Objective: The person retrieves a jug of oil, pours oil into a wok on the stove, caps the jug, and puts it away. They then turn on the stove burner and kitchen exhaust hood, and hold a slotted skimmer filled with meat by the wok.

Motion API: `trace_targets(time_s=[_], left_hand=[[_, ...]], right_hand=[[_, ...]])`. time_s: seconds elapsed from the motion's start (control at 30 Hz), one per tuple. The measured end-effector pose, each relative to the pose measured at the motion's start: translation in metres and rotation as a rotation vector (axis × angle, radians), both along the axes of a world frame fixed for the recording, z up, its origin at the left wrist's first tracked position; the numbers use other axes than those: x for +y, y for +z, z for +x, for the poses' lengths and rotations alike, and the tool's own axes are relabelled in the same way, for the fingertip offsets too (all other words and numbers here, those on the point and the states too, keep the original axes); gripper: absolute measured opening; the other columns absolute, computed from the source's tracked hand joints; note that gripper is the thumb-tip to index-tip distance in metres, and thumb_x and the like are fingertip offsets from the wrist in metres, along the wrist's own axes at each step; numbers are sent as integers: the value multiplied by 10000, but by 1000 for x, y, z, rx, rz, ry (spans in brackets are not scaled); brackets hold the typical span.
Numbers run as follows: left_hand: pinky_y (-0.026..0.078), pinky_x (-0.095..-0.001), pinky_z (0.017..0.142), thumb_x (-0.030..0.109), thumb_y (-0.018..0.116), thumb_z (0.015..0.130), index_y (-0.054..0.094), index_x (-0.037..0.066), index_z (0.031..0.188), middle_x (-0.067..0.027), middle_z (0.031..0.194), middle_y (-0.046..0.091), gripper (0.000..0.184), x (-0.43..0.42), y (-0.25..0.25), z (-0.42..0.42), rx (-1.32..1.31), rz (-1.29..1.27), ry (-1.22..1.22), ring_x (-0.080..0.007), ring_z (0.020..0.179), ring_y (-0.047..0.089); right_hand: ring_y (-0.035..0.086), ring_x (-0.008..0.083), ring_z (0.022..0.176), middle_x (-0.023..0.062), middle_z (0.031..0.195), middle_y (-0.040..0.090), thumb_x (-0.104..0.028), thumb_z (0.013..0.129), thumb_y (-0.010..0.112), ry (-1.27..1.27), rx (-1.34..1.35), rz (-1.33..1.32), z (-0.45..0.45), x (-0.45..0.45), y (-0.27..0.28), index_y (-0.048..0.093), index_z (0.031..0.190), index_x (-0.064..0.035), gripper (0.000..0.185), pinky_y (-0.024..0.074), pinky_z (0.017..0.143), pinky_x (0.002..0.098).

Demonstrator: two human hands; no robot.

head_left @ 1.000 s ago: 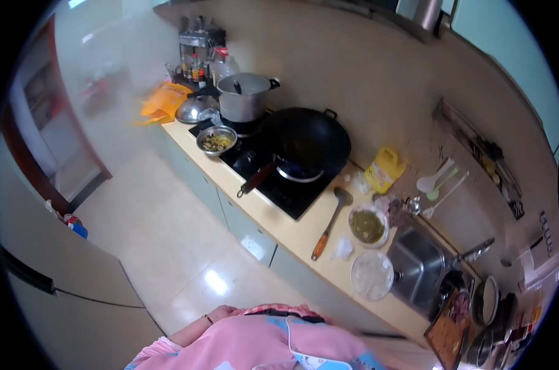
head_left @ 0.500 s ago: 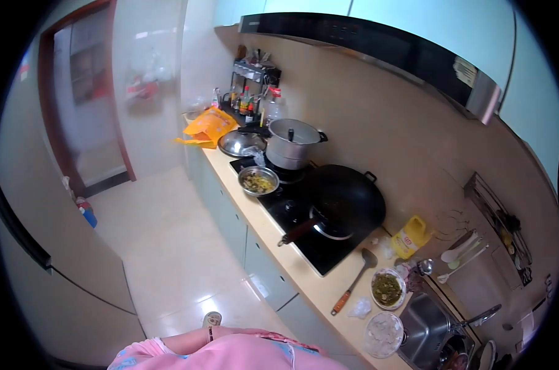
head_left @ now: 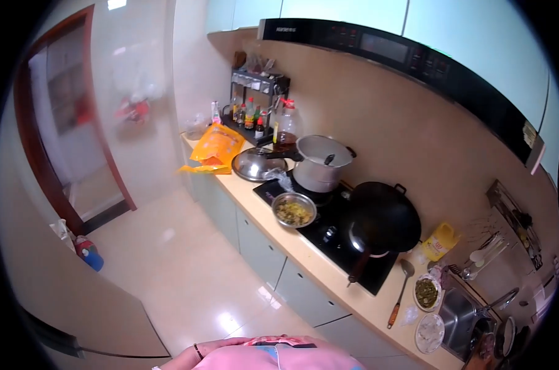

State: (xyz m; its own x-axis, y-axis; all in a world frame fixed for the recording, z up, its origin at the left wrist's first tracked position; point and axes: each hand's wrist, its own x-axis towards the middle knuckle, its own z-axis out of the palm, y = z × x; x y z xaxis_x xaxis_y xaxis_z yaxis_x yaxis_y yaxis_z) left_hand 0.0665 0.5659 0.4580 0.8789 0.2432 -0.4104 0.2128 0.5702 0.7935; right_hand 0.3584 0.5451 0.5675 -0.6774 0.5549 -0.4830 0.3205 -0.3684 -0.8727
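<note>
My left hand is at the bottom edge, in front of my pink top, with a dark bracelet at the wrist. Its fingers are hidden, so I cannot tell what they hold. Beside it is a red patterned cloth. No right hand can be made out. On the counter ahead, a metal bowl of yellow and dark food sits at the hob's front edge. A black wok and a silver pot stand on the hob.
A spatula, a plate of green food, a whitish bowl and a yellow oil jug are near the sink. Left are a pot lid, an orange bag and a bottle rack. A range hood overhangs.
My view has turned and shifted, so the counter and hob appear farther right and lower. My left forearm shows farther right along the bottom edge. The pots, bowl and spatula stay in place.
</note>
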Motion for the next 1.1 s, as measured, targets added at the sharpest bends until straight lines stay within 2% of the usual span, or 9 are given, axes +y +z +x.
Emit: trace_targets(time_s=[0.27,0.47,0.6,0.67,0.7,0.8,0.93,1.03,1.1], left_hand=[[248,-319,1027,351,542,870,258,61,1364,-73,1363,327,640,28,-15,-21,-46,-48,-5,-174,1238,312],[239,-318,1033,335,569,858,218,62,1382,-67,1383,302,687,63,9,-19,-59,67,-3,-167,1254,290],[258,-308,1025,208,623,831,240,64,1375,-73,1379,309,680,83,6,-17,-158,-31,118,-157,1246,309],[288,-297,1014,111,598,839,278,62,1359,-80,1350,358,613,95,3,-19,-92,-61,212,-156,1217,363],[326,-282,994,53,568,846,349,47,1319,-75,1276,448,521,101,2,-20,-6,-113,285,-148,1161,432],[369,-296,964,90,588,839,393,16,1269,-78,1206,500,478,126,-28,-35,42,-64,476,-158,1113,473],[364,-261,957,112,597,840,445,11,1231,-54,1157,531,432,176,-32,-33,202,-59,489,-129,1078,488],[376,-248,931,147,621,826,469,21,1210,-45,1123,541,432,228,-45,-40,268,26,361,-118,1050,494],[402,-238,881,164,638,814,506,32,1172,-26,1067,559,403,263,-37,-47,283,101,305,-105,995,512]], right_hand=[[368,162,1212,80,1306,430,-291,952,356,85,-27,-18,-30,41,10,433,1268,-46,407,242,1028,272],[365,154,1221,70,1314,426,-232,954,362,184,56,130,-18,76,-49,419,1276,-29,384,264,1016,265],[389,153,1200,84,1300,439,-232,953,371,128,71,71,-9,107,-45,427,1267,-24,382,280,1002,255],[429,147,1154,91,1252,481,-254,946,395,126,3,111,-5,122,-35,449,1244,-14,386,310,973,249],[429,147,1154,91,1252,481,-254,946,395,121,8,103,-5,129,-30,449,1244,-14,386,310,973,249],[473,145,1095,83,1174,535,-272,935,428,87,-58,154,-7,145,-27,468,1220,-6,392,348,935,248],[514,133,1013,93,1083,572,-270,915,478,-119,-59,139,-13,171,-34,489,1190,5,390,391,878,239],[574,170,952,136,1052,606,-310,884,526,-317,-135,224,-23,196,-45,528,1156,-5,409,439,838,278],[592,176,911,139,1016,616,-270,863,562,-467,-159,215,-34,222,-45,533,1139,6,392,460,803,281]])
